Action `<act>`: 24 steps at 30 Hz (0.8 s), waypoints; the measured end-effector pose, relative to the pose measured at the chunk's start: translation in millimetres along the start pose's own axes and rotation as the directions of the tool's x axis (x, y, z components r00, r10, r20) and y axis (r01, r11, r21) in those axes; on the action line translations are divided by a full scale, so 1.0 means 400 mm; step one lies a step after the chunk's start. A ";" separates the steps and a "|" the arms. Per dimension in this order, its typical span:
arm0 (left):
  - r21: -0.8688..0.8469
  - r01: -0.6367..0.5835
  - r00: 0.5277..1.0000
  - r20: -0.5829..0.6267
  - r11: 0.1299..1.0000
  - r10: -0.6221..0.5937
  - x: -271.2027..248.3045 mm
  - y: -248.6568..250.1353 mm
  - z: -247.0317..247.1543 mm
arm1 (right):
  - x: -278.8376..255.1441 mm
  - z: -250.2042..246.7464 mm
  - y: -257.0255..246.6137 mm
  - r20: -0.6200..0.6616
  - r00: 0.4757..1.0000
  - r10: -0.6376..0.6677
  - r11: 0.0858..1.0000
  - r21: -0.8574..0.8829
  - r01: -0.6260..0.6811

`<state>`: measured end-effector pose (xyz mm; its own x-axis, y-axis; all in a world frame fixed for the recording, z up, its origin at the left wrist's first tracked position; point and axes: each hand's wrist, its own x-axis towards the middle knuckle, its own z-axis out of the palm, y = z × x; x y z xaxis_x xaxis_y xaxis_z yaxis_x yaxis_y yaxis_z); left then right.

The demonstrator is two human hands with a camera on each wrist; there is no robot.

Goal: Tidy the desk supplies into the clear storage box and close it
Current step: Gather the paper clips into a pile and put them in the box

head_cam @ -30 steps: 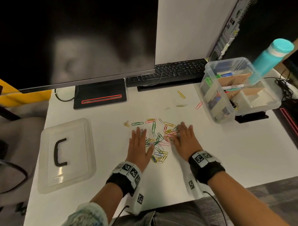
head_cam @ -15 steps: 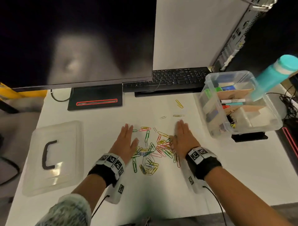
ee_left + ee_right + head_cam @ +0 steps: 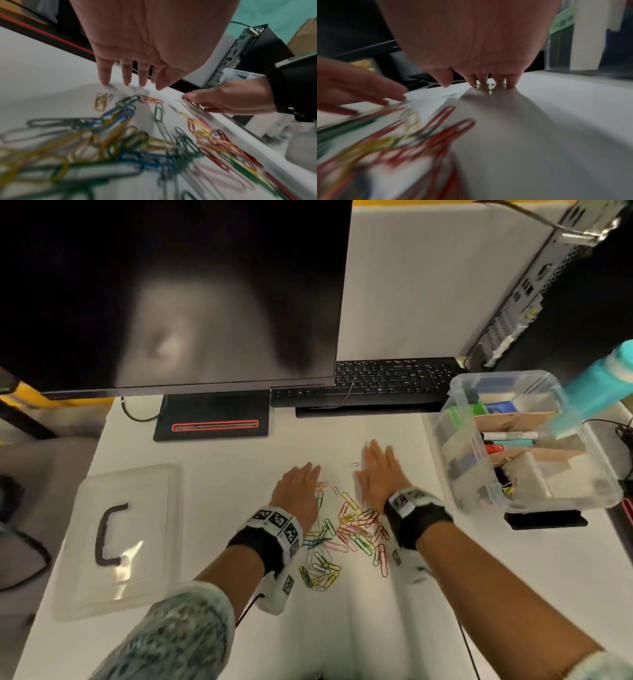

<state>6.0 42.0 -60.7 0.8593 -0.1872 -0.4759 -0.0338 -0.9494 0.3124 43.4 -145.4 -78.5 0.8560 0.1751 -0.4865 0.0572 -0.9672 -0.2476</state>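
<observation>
Your left hand [image 3: 297, 491] lies palm down, fingers straight and close together, fingertips [image 3: 105, 81] touching the surface. Your right hand [image 3: 378, 474] reaches a little farther forward, also flat, fingers extended and tips [image 3: 510, 84] pressed down. Both forearms stretch forward, wrists banded, roughly parallel.

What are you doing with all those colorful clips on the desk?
A person is gathering paper clips on the white desk. The left hand and right hand lie flat with straight fingers on either side of the pile, holding nothing. The clear storage box sits open to the right, and its lid lies off to the left.
</observation>
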 end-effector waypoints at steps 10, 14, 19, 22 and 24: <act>-0.029 -0.150 0.988 -0.038 0.988 0.149 -0.124 -0.070 0.021 | -0.145 0.031 -0.013 -0.069 0.970 -0.235 0.960 0.142 0.242; -0.064 0.009 0.998 -0.060 0.998 -0.013 -0.170 -0.135 -0.008 | -0.099 0.024 -0.039 -0.040 0.980 -0.194 0.978 0.075 0.197; -0.142 0.076 0.993 0.103 0.987 -0.062 -0.218 -0.170 0.031 | -0.162 0.107 -0.067 0.040 0.970 -0.241 0.970 -0.006 0.242; -0.158 0.001 0.999 0.037 0.987 0.005 -0.215 -0.149 0.051 | -0.211 0.139 -0.049 0.011 0.953 -0.302 0.953 0.030 0.302; -0.189 -0.059 0.998 0.023 0.980 0.065 -0.206 -0.117 0.057 | -0.235 0.136 -0.040 -0.013 0.955 -0.297 0.945 0.135 0.296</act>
<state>-75.0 95.9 -55.0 0.8434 -0.2538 -0.4736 0.0127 -0.8717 0.4898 -65.7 -136.4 -74.4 0.8069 0.4523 -0.3799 0.2380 -0.8377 -0.4916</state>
